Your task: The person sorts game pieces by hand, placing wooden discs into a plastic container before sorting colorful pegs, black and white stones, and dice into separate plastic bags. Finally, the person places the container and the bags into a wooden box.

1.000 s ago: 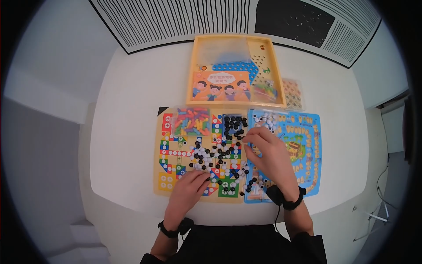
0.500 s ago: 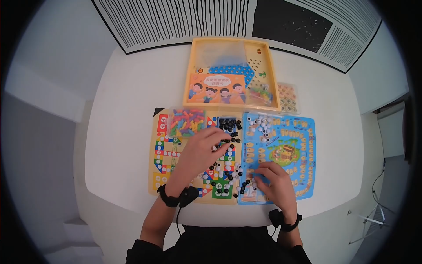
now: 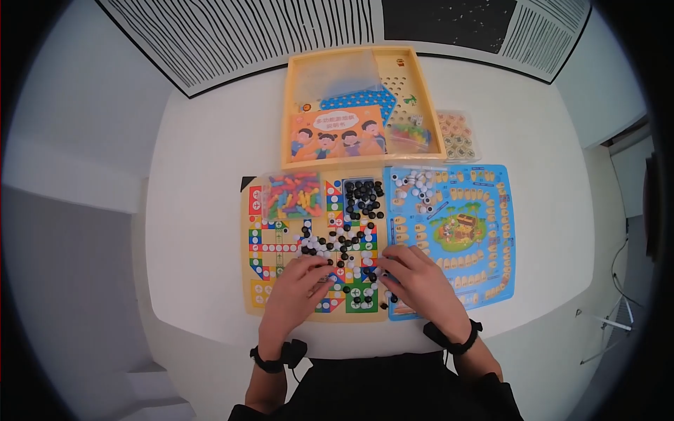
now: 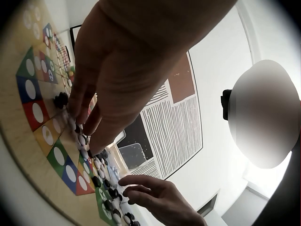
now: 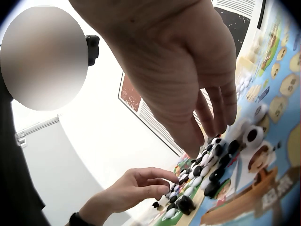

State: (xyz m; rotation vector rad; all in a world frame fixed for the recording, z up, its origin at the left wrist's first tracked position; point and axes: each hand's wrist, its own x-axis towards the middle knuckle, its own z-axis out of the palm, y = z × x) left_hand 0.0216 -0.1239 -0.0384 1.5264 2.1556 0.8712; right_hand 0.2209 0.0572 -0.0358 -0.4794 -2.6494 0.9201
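Black and white round game pieces (image 3: 345,240) lie scattered over a colourful ludo-style board (image 3: 263,270). My left hand (image 3: 298,291) reaches down at the near-left edge of the scatter, thumb and fingers apart. In the left wrist view its fingers (image 4: 94,117) are right at several pieces. My right hand (image 3: 421,284) is low over the seam between that board and a blue path board (image 3: 491,231), its fingertips near pieces at the seam. The right wrist view shows a gap between its thumb and fingers. Black pieces (image 3: 361,196) are gathered in a small tray at the board's upper right.
White pieces (image 3: 414,186) cluster at the blue board's upper left. A clear box of colourful pegs (image 3: 293,195) sits on the ludo-style board. Behind stands a yellow tray (image 3: 289,105) with an orange booklet (image 3: 337,133). Beside it lies a packet of round discs (image 3: 458,137).
My left hand went up toward the black pieces' tray, then came back to the near-left pieces. My right hand dropped from beside that tray to the seam, then shifted slightly left.
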